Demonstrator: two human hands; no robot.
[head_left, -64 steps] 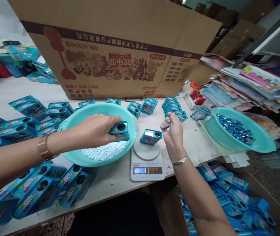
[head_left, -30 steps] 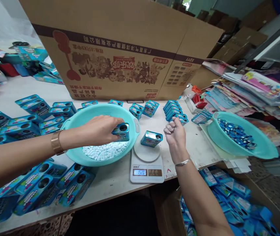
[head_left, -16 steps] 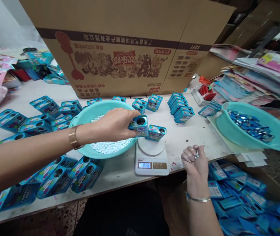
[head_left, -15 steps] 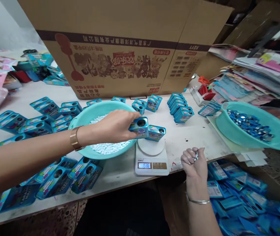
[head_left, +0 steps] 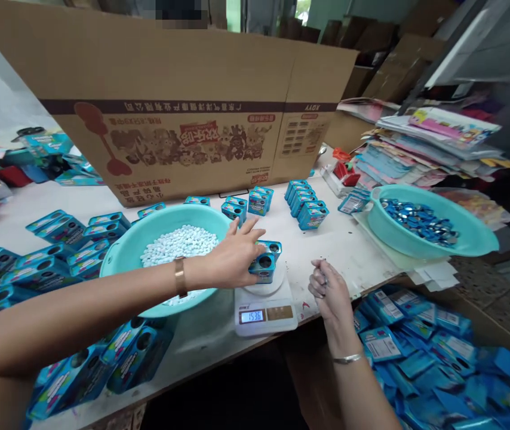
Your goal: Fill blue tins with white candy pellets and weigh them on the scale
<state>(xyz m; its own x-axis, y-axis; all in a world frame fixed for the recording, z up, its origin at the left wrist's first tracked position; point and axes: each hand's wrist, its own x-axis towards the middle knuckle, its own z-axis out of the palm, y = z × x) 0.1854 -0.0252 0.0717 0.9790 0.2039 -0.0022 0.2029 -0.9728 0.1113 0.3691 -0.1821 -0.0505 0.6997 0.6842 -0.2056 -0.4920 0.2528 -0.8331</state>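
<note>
Blue tin [head_left: 262, 267] sits pinched in the left hand [head_left: 232, 260], touching a second tin [head_left: 272, 247] on the scale [head_left: 264, 301]. The right hand [head_left: 329, 290], curled shut on small pieces, hovers beside it. A nudge could tip either tin off the pan; loose fingers could drop pieces at the table edge [head_left: 219, 352].

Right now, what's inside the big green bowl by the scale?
The bowl holds a heap of small white tablets. The left hand and forearm cross its near side and hide some of the heap, so how deep the tablets lie cannot be seen.
</note>
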